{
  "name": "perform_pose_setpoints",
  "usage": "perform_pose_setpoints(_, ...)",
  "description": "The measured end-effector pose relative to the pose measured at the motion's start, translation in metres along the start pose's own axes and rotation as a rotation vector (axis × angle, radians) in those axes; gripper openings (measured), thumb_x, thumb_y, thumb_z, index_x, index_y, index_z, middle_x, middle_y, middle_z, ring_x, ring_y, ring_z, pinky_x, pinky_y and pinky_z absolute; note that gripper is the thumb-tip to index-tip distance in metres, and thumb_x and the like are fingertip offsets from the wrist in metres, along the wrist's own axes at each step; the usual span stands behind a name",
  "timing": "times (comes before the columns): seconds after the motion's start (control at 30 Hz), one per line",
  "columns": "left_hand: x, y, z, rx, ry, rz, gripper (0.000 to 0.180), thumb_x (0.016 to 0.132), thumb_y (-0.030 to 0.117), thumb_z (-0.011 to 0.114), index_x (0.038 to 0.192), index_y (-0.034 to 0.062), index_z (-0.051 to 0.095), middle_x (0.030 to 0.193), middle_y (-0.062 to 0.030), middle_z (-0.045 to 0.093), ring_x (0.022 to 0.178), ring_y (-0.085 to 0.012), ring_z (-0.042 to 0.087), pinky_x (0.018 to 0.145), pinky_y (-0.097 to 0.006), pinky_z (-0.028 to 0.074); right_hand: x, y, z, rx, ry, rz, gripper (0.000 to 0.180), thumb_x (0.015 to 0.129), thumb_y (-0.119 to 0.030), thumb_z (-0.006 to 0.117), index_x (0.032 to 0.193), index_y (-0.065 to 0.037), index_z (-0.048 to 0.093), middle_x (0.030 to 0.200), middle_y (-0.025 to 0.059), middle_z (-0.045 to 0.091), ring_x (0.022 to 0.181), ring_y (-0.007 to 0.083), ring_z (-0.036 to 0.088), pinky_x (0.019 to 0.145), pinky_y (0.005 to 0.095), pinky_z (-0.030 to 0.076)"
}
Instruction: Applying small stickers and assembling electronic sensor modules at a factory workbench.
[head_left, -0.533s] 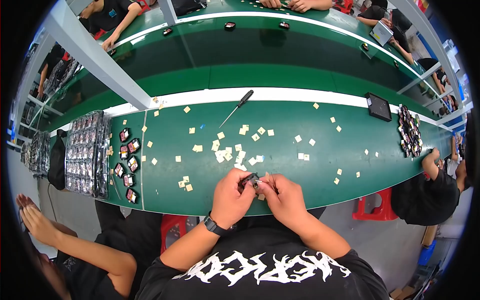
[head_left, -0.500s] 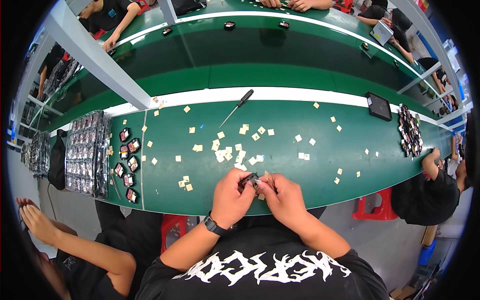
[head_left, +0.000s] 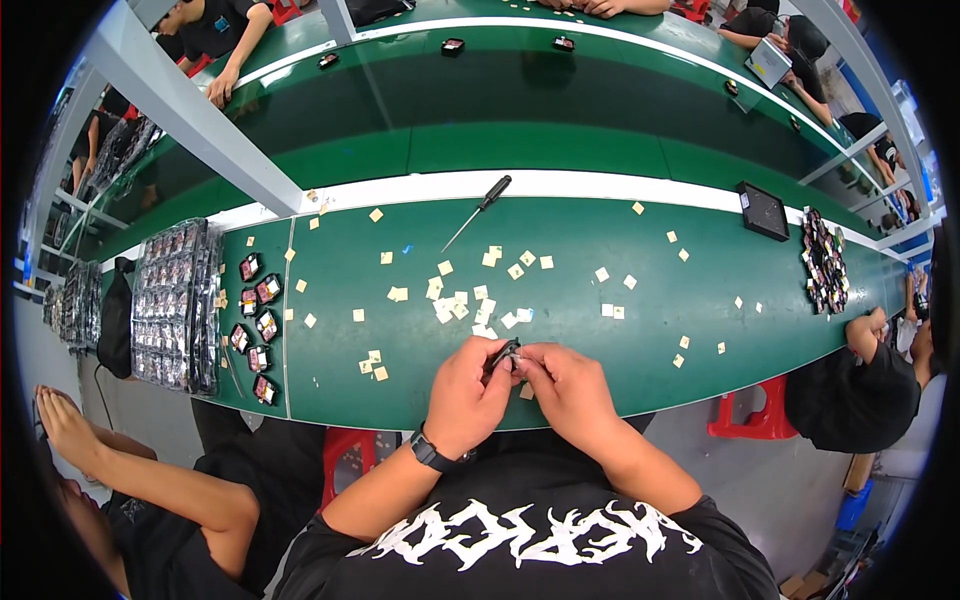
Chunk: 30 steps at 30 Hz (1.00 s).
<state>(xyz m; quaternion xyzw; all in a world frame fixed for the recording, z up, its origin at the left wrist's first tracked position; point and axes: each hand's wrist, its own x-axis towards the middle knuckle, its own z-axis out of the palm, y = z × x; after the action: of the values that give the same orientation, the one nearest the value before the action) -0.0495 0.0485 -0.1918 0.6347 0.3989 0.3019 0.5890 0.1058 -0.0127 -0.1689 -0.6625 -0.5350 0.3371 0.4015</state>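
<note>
Near the table's front edge, my left hand [head_left: 466,396] is closed round a small black plastic device [head_left: 505,352], held tilted up on its edge. My right hand [head_left: 573,392] is closed in a pinch against the device's right side; its fingertips cover what they grip there. Just beyond both hands lie many small cream paper squares [head_left: 461,298], some overlapping. One more square [head_left: 527,392] lies by my right thumb. Farther off, a black-handled screwdriver [head_left: 487,201] rests with its shaft pointing toward me.
Several black devices [head_left: 268,289] lie at the left beside stacked clear trays [head_left: 175,305]. At right are a black tray [head_left: 764,211] and a heap of devices [head_left: 825,262]. A grey post [head_left: 200,110] rises at left. Beyond runs a green conveyor [head_left: 500,100]; co-workers sit around.
The device has turned more edge-on between my hands, and my right fingers have shifted slightly along it. Devices on the far conveyor have drifted left. A co-worker's hands at left moved a little.
</note>
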Motion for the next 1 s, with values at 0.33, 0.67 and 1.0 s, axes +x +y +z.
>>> perform_pose_setpoints(0.33,0.001,0.000,-0.004,-0.053,-0.079,0.028,0.019,0.100,-0.006,0.052,0.119,-0.0064,0.055,0.107,-0.0117,0.069,0.093,-0.0160,0.071,0.084,-0.030,0.058,0.013,0.021,0.002,0.325,-0.032,0.181,0.012,0.095,-0.005,0.071,0.098,0.006,0.070,0.094,0.0112,0.068,0.079,0.0138,0.072,0.061,0.0254,0.054)
perform_pose_setpoints(0.67,0.002,-0.005,-0.012,-0.385,-0.134,-0.041,0.022,0.100,-0.007,0.052,0.122,-0.0055,0.054,0.107,-0.0110,0.068,0.096,-0.0134,0.068,0.088,-0.029,0.055,0.032,0.006,-0.011,0.546,-0.126,0.387,0.013,0.091,-0.004,0.076,0.093,0.002,0.064,0.079,0.0035,0.067,0.070,0.0098,0.069,0.058,0.0234,0.051)
perform_pose_setpoints(1.0,-0.005,-0.013,-0.006,-0.502,0.079,-0.061,0.029,0.098,-0.009,0.058,0.126,-0.0077,0.053,0.110,-0.0156,0.065,0.096,-0.0210,0.070,0.089,-0.032,0.059,0.017,0.019,-0.013,0.557,-0.140,0.310,0.019,0.095,-0.013,0.074,0.102,0.004,0.069,0.090,0.0048,0.072,0.081,0.0075,0.065,0.072,0.0235,0.052)
